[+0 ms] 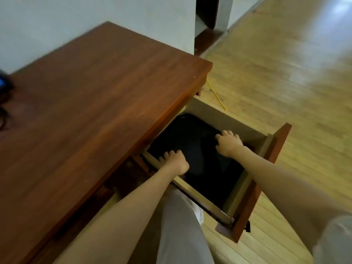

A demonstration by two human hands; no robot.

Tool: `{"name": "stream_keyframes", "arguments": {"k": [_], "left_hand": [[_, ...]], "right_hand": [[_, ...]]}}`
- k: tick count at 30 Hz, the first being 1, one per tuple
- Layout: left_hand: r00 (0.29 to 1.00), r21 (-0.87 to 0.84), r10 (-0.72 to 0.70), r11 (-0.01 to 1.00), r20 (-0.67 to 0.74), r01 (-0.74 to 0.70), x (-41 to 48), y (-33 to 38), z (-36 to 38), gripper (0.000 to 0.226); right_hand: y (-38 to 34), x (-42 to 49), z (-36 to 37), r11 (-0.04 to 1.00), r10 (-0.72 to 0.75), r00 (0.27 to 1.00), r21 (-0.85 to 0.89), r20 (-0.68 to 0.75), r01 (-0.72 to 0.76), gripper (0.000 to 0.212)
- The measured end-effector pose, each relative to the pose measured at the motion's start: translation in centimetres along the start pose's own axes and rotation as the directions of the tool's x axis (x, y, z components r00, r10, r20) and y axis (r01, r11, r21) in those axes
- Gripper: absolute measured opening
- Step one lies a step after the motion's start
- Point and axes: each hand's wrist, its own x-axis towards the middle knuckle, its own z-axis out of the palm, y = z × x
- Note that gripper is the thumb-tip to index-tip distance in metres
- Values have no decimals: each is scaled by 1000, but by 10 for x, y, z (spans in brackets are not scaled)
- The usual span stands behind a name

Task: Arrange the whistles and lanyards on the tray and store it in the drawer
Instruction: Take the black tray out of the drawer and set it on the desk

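A: The left hand (174,161) is curled over the near-left edge of the tray (192,141), fingers bent down onto the rim, so it is gripping the tray. The right hand (229,142) does the same on the far-right edge, knuckles up and fingers hooked over the rim.

B: And where does the tray lie?

A: Inside the open drawer (262,162), which is pulled out from under the tabletop (91,103). The tray is black and fills most of the drawer's floor. Its far-left corner reaches back under the tabletop's edge.

B: Do the whistles and lanyards show on it?

A: The tray's surface is very dark and blurred. No whistle or lanyard can be made out there, so one cannot tell what it carries.

B: What else is in view?

A: Both forearms are bare and reach down into the drawer from the lower edge. A light grey trouser leg (181,225) stands between them, just beside the drawer's left wall. A thin yellow cord (216,95) runs across the wooden floor (285,73) beyond the drawer. Something dark lies at the tabletop's far-left edge, too cut off to name.
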Motion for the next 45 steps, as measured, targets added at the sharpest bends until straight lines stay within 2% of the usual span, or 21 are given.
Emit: {"name": "stream_keyframes", "arguments": {"k": [2,4,9,13,21,26,29,33,36,40,45], "left_hand": [[999,163,-41,986,-6,42,7,6,1,55],[996,187,-85,979,13,81,14,7,6,59],[982,24,-156,988,109,154,41,10,29,78],[971,-309,-211,922,108,235,58,15,34,76],[936,-457,-350,837,-24,301,60,22,48,71],[927,-617,-369,746,-73,249,58,25,60,79],[913,-693,-405,671,-44,264,59,22,57,85],[911,-699,-395,685,-119,205,45,30,53,90],[898,-716,-393,684,-198,141,35,35,46,85],[910,-783,-375,613,-177,100,23,25,28,75],[916,-796,-348,602,-197,57,-1,12,11,61]], "right_hand": [[6,7,7,997,20,998,-70,64,-15,53],[14,14,17,997,52,995,-64,84,-46,56],[31,29,35,993,111,989,34,98,-115,72],[34,37,43,974,165,971,124,171,-187,83],[30,47,55,965,203,970,140,131,-221,80],[25,43,53,961,229,967,136,108,-243,82],[22,38,48,950,258,960,152,107,-272,79],[24,33,29,928,292,945,197,148,-318,71],[29,24,12,914,326,938,215,115,-344,64],[26,4,-11,913,351,934,200,65,-356,57],[15,-30,-45,871,395,915,281,88,-403,43]]}}
